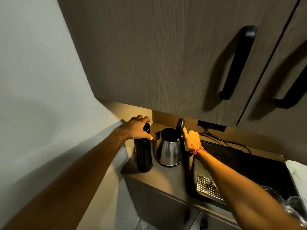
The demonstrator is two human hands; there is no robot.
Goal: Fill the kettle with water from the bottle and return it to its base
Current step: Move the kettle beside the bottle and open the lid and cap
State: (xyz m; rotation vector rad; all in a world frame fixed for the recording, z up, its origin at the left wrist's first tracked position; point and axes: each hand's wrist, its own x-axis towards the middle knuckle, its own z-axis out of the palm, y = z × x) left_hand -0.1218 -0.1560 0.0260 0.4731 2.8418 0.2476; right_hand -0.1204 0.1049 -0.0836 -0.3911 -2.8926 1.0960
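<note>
A steel kettle [168, 151] stands on the wooden counter [166, 178], its black lid [180, 127] tipped up and the mouth open. My right hand [191, 140] grips the kettle's black handle, with a finger up against the lid. A tall black bottle [143, 155] stands upright just left of the kettle. My left hand [137, 127] wraps over the bottle's top and cap. I cannot make out the kettle's base.
A black tray [259, 165] with a perforated metal grate [207, 187] lies right of the kettle. A black cord [222, 141] runs to a wall socket [211, 126]. Glassware [292, 206] and a white cloth [297, 173] sit far right. Cabinet doors with black handles [237, 62] hang overhead.
</note>
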